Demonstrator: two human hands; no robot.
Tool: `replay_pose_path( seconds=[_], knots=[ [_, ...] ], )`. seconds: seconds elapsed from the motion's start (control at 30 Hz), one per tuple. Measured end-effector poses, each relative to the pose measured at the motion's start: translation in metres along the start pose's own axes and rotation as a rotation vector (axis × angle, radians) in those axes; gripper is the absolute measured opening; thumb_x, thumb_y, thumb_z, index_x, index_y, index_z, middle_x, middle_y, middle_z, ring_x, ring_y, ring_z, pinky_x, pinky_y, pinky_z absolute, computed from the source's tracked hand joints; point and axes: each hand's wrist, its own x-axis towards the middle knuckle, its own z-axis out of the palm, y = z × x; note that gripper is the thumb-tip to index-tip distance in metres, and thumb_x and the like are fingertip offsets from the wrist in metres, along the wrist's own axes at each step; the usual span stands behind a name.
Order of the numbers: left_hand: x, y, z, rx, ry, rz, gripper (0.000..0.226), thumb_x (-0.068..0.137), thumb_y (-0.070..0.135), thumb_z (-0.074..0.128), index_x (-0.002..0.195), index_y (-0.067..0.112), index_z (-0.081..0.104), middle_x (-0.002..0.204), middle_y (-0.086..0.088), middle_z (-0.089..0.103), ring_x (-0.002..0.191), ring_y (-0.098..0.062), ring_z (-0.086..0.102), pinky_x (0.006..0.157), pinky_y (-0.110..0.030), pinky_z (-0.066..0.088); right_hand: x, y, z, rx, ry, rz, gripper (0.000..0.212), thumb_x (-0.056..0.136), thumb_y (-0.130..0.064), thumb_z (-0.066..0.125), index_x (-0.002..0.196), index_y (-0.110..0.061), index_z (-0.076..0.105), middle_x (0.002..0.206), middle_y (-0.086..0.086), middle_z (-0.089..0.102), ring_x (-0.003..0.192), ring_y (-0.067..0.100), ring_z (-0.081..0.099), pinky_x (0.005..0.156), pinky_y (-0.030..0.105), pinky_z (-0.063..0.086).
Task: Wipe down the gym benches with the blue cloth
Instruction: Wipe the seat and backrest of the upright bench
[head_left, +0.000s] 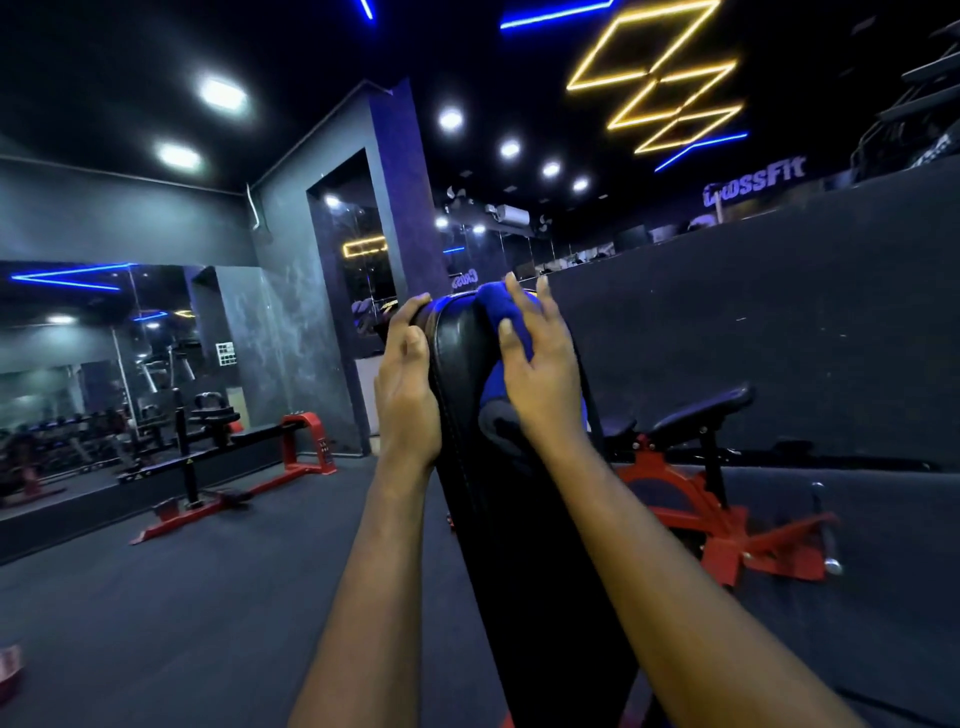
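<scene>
Cloth (496, 317) sits bunched at the top right of the raised pad (457, 374), pressed there by the right hand (540, 374) with straight fingers to rub it, while the grip of the left hand (405, 384) curls round the pad's top edge, likely to steady it.

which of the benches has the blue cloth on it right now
The upright black padded bench in the centre; the right hand presses the blue cloth on its top. The left red-framed bench and right red-framed bench stand untouched.
</scene>
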Motion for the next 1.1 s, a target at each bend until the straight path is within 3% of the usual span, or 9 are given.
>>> replay_pose_path(
  seconds=[0.1, 0.17, 0.4, 0.6, 0.7, 0.77, 0.87, 0.93, 1.1],
  knots=[
    [0.000, -0.001, 0.004, 0.024, 0.051, 0.054, 0.041, 0.101, 0.038, 0.038, 0.130, 0.016, 0.056, 0.115, 0.013, 0.068, 0.109, -0.014, 0.061, 0.100, -0.040, 0.046, -0.049, 0.003, -0.007, -0.093, -0.100, -0.161, 0.056, 0.095, -0.056, 0.033, 0.149, -0.055, 0.018, 0.164, -0.017, -0.001, 0.151, 0.010, -0.001, 0.120, 0.049, 0.014],
    [0.000, -0.002, 0.005, 0.008, 0.044, 0.057, 0.037, 0.102, 0.035, 0.036, 0.129, 0.018, 0.057, 0.113, 0.012, 0.068, 0.107, -0.015, 0.062, 0.099, -0.042, 0.047, -0.055, 0.015, -0.011, -0.089, -0.145, -0.161, 0.055, 0.095, -0.055, 0.032, 0.147, -0.059, 0.015, 0.162, -0.023, -0.004, 0.150, 0.005, -0.005, 0.120, 0.048, 0.014],
    [-0.003, -0.003, 0.005, -0.041, 0.038, 0.059, 0.036, 0.104, 0.030, 0.034, 0.130, 0.017, 0.056, 0.119, 0.004, 0.066, 0.113, -0.019, 0.060, 0.100, -0.037, 0.048, 0.028, 0.069, -0.007, 0.012, -0.064, 0.035, 0.051, 0.093, -0.052, 0.040, 0.142, -0.057, 0.031, 0.162, -0.012, 0.020, 0.149, 0.011, 0.017, 0.117, 0.053, 0.020],
    [-0.005, 0.003, 0.007, 0.021, 0.064, 0.060, 0.038, 0.105, 0.030, 0.034, 0.132, 0.013, 0.055, 0.120, 0.004, 0.065, 0.116, -0.021, 0.060, 0.104, -0.041, 0.046, 0.039, 0.114, -0.012, 0.131, -0.004, 0.323, 0.048, 0.093, -0.048, 0.048, 0.139, -0.036, 0.050, 0.146, -0.009, 0.048, 0.134, 0.012, 0.045, 0.113, 0.047, 0.033],
    [-0.003, 0.004, 0.007, 0.032, 0.072, 0.069, 0.035, 0.107, 0.025, 0.034, 0.131, 0.013, 0.056, 0.109, 0.015, 0.067, 0.107, -0.011, 0.060, 0.097, -0.032, 0.048, 0.006, 0.133, -0.022, 0.181, 0.041, 0.450, 0.045, 0.094, -0.042, 0.052, 0.134, -0.021, 0.058, 0.132, 0.000, 0.062, 0.124, 0.020, 0.056, 0.109, 0.045, 0.040],
    [-0.004, 0.006, 0.007, 0.027, 0.071, 0.067, 0.035, 0.106, 0.026, 0.035, 0.130, 0.014, 0.056, 0.109, 0.015, 0.067, 0.106, -0.011, 0.061, 0.097, -0.031, 0.048, -0.031, 0.147, -0.032, 0.172, 0.059, 0.530, 0.034, 0.100, -0.026, 0.052, 0.131, -0.015, 0.060, 0.127, 0.008, 0.065, 0.122, 0.027, 0.057, 0.108, 0.044, 0.040],
    [-0.008, 0.008, 0.006, 0.032, 0.075, 0.069, 0.039, 0.102, 0.031, 0.035, 0.131, 0.014, 0.056, 0.116, 0.005, 0.066, 0.112, -0.020, 0.061, 0.102, -0.039, 0.047, -0.068, 0.154, -0.042, 0.115, 0.075, 0.563, 0.032, 0.102, -0.022, 0.048, 0.132, -0.016, 0.060, 0.128, 0.008, 0.064, 0.121, 0.026, 0.056, 0.099, 0.029, 0.040],
    [-0.009, 0.009, 0.006, 0.031, 0.086, 0.072, 0.042, 0.102, 0.031, 0.035, 0.133, 0.010, 0.054, 0.120, 0.000, 0.065, 0.116, -0.020, 0.060, 0.104, -0.037, 0.046, -0.048, 0.148, -0.037, 0.038, 0.083, 0.562, 0.032, 0.103, -0.024, 0.044, 0.130, -0.022, 0.061, 0.129, 0.007, 0.064, 0.120, 0.027, 0.056, 0.093, 0.029, 0.040],
    [-0.008, 0.006, 0.008, 0.028, 0.087, 0.084, 0.043, 0.102, 0.032, 0.035, 0.133, 0.009, 0.054, 0.114, 0.009, 0.067, 0.111, -0.012, 0.061, 0.097, -0.029, 0.048, 0.022, 0.101, -0.022, 0.029, 0.096, 0.441, 0.031, 0.102, -0.029, 0.044, 0.127, -0.035, 0.062, 0.142, -0.008, 0.052, 0.124, 0.019, 0.053, 0.102, 0.032, 0.037]
  ],
)
